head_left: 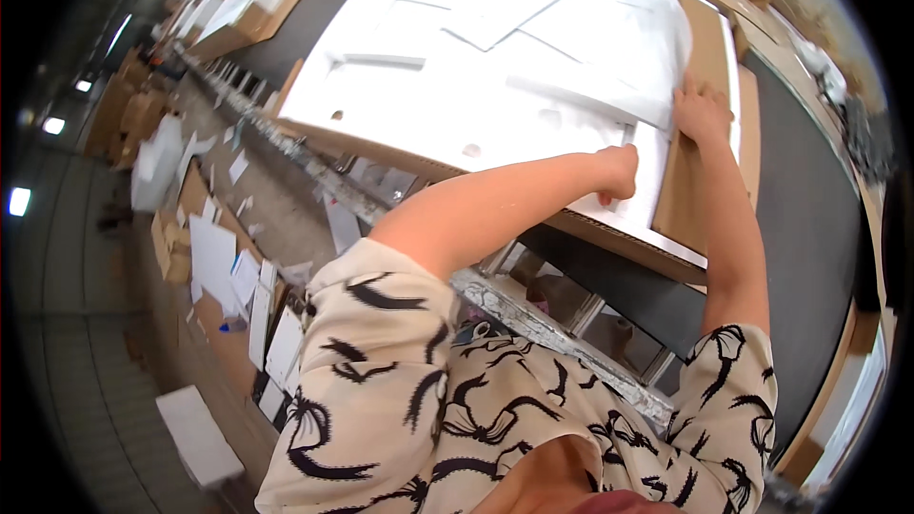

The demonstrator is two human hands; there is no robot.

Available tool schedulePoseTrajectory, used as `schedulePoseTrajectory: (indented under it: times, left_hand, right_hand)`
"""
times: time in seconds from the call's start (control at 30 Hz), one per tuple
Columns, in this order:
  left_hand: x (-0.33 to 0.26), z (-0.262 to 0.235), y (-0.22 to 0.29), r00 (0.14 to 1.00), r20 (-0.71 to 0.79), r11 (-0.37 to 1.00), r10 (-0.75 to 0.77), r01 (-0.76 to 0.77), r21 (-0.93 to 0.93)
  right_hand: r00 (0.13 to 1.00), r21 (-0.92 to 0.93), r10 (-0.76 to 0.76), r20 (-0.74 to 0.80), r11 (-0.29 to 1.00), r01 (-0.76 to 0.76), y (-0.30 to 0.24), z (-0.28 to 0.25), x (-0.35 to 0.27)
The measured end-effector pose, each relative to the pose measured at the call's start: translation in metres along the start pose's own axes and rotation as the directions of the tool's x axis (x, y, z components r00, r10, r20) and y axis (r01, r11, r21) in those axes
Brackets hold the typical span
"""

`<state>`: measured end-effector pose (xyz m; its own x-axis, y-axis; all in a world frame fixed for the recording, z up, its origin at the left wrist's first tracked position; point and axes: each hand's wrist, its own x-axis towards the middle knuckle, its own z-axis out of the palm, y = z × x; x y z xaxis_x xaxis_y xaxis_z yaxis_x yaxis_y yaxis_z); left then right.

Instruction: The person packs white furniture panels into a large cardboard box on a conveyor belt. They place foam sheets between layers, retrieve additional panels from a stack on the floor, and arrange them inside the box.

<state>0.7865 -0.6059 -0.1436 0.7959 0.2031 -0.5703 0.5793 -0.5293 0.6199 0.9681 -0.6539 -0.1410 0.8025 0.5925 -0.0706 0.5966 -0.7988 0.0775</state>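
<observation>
A large white die-cut cardboard sheet [495,48] lies flat on a dark conveyor table. My left hand [617,171] reaches across its near edge, fingers curled shut on a strip of the white sheet at a cut-out. My right hand [703,109] presses flat on the sheet's right edge, where brown cardboard [700,181] shows beside and under the white layer. Both forearms come from the lower edge, in short patterned cream sleeves.
More white and brown sheets [252,5] lie farther along the conveyor at upper left. White scraps [214,257] and brown offcuts litter the floor at left. A metal roller frame [533,314] runs under the table's near edge.
</observation>
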Motion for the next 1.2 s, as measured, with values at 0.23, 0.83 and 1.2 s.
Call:
schedulePoseTrajectory:
  times: [0.23, 0.83, 1.2]
  left_hand:
    - [-0.1, -0.016, -0.016, 0.845, -0.482, 0.963, 0.232, -0.128, 0.239]
    - [-0.511, 0.623, -0.369, 0.058, 0.124, -0.072, -0.991, 0.551, -0.832]
    - [-0.482, 0.662, -0.379, -0.199, 0.473, -0.395, -0.858, -0.334, -0.856]
  right_hand:
    - [0.999, -0.003, -0.022, -0.035, 1.0, 0.022, 0.005, 0.02, 0.015]
    - [0.379, 0.439, -0.877, -0.296, 0.227, 0.869, -0.384, -0.003, -0.417]
    - [-0.644, 0.485, -0.651, 0.401, -0.446, 0.752, -0.525, 0.176, -0.619]
